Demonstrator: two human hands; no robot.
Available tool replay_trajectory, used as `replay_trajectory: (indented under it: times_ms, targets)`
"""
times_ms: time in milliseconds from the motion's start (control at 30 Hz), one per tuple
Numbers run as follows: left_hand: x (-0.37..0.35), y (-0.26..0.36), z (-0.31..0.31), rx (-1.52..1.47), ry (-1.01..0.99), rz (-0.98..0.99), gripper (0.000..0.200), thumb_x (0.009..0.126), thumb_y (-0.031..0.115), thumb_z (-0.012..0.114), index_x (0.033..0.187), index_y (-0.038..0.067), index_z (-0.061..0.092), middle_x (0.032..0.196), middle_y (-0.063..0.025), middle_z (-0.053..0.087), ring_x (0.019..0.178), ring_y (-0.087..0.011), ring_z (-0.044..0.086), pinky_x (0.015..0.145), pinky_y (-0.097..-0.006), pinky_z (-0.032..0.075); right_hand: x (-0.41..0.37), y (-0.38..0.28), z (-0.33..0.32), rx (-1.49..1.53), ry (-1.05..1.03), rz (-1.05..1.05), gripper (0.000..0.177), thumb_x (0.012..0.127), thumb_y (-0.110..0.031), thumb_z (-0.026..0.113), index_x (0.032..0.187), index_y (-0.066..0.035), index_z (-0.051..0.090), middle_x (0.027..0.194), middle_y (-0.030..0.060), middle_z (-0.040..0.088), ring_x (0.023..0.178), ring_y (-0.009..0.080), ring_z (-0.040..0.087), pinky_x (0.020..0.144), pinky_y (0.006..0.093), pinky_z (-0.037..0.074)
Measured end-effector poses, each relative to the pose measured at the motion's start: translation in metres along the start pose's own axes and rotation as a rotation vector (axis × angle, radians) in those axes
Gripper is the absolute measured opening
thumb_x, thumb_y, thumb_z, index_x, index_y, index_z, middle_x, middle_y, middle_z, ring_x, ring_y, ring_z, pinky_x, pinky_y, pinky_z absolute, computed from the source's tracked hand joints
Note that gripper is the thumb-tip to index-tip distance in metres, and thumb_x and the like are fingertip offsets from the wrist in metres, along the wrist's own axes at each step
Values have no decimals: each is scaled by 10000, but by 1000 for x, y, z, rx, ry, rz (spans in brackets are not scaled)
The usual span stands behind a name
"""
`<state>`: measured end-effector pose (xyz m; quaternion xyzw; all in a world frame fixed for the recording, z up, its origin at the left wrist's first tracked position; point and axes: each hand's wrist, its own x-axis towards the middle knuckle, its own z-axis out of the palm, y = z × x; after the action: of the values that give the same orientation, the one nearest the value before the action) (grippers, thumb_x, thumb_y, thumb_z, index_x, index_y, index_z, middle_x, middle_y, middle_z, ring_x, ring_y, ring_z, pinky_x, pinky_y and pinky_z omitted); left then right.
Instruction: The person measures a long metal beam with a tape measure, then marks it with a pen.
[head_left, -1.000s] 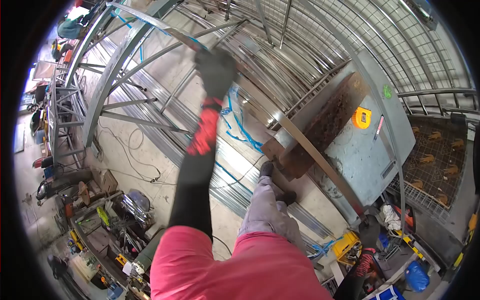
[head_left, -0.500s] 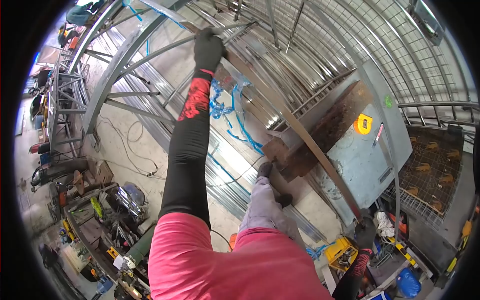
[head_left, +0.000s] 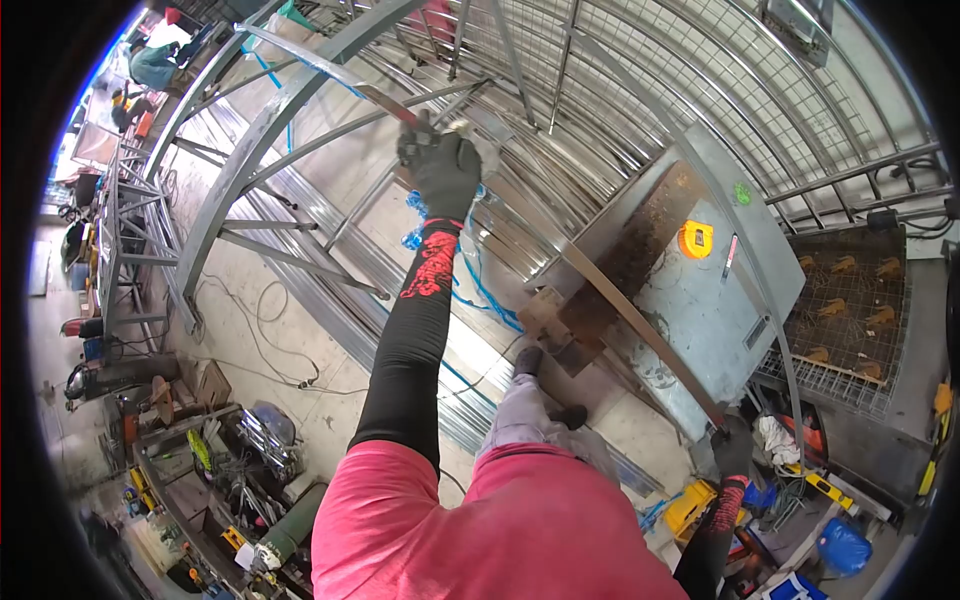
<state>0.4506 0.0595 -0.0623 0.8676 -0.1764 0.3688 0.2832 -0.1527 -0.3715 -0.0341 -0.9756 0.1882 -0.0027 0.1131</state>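
Note:
A long flat metal bar (head_left: pixel 640 335) crosses the view slantwise, brown with rust nearer me and paler at its far end. My left hand (head_left: pixel 440 170), in a dark grey glove, is on the bar's far half with its fingers bent over it; the hand covers part of the bar. At the near end, my right hand (head_left: pixel 733 447), also gloved, is closed around the bar. Below the bar lies a grey metal plate tabletop (head_left: pixel 690 345) bearing a yellow tape measure (head_left: pixel 695 239) and a marker-like stick (head_left: pixel 730 256). The bar's far part passes over a curved steel truss (head_left: pixel 215 195).
Long metal tubes (head_left: pixel 350 320) lie on the floor. Blue plastic wrap (head_left: pixel 490 305) trails near my feet. A wire mesh rack (head_left: pixel 840 310) is at right, a cluttered bench (head_left: pixel 190 490) at lower left. A yellow tool case (head_left: pixel 688 508) is near my right arm. A person (head_left: pixel 150 65) is far off.
My left hand has come closer and lower, to a nearer stretch of the bar, with its back now towards me. My right hand stays at the near end. The view has shifted slightly.

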Motion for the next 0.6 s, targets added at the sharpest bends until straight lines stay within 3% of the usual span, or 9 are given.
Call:
replay_trajectory:
  times_ms: [100,167,233,267,400,433,467,533,600]
  targets:
    - [-1,-16,-1,120,57,19,261,899,240,690,1124,147,782,1371,-166,649,1376,-433,472,1172,-545,338,2,2,-1,-20,-64,0,345,802,-65,667,1143,-20,685,1087,229,692,1002,451,666,868,474,555]
    - [-5,-25,3,-212,-166,87,174,914,215,688,1051,137,762,1292,-174,682,1275,-411,566,1148,-551,369,2,3,3,5,-71,39,318,804,-69,665,1118,-19,681,1074,226,693,998,445,670,864,480,554]
    - [-8,-4,-15,-146,-277,144,191,925,220,681,1064,104,743,1203,-172,700,1240,-401,599,1143,-523,393,2,7,7,-5,-56,19,312,806,-72,664,1113,-21,682,1059,221,694,984,440,673,855,474,554]
    - [-22,8,-13,-165,-194,159,205,887,218,717,1053,109,766,1150,-159,676,1154,-409,587,1002,-535,470,0,9,8,-18,-42,10,306,808,-74,663,1109,-23,683,1043,217,696,970,436,677,846,469,554]
    - [-42,80,-46,-87,-297,325,195,861,253,741,1004,123,768,1150,-142,671,1209,-425,565,1070,-589,417,0,19,11,-48,-58,-27,341,813,-82,658,1148,-34,697,1061,191,716,971,391,698,859,419,557]
    - [-44,82,-47,-158,-323,357,193,854,266,745,986,127,769,1151,-133,674,1231,-420,562,1095,-602,397,1,20,11,-52,-60,-36,341,813,-82,658,1148,-34,697,1061,191,716,971,391,698,859,419,557]
    - [-38,73,-40,-56,-525,332,316,928,328,652,1094,72,734,1194,-192,672,1329,-424,528,1156,-614,368,1,14,7,19,-113,33,390,813,-78,656,1198,-42,699,1103,179,726,990,356,707,868,403,555]
    - [-12,33,-33,285,-637,376,319,939,292,617,1116,43,712,1210,-211,647,1298,-455,538,1141,-595,398,-1,24,10,104,-206,115,537,811,-49,637,1346,-70,681,1197,150,741,1042,264,716,878,358,548]
    - [15,-8,-8,-93,-218,-316,329,939,273,598,1122,20,702,1290,-243,624,1284,-502,524,1114,-621,412,6,15,2,105,-224,97,551,810,-33,626,1357,-71,677,1182,144,742,1016,250,709,868,349,548]
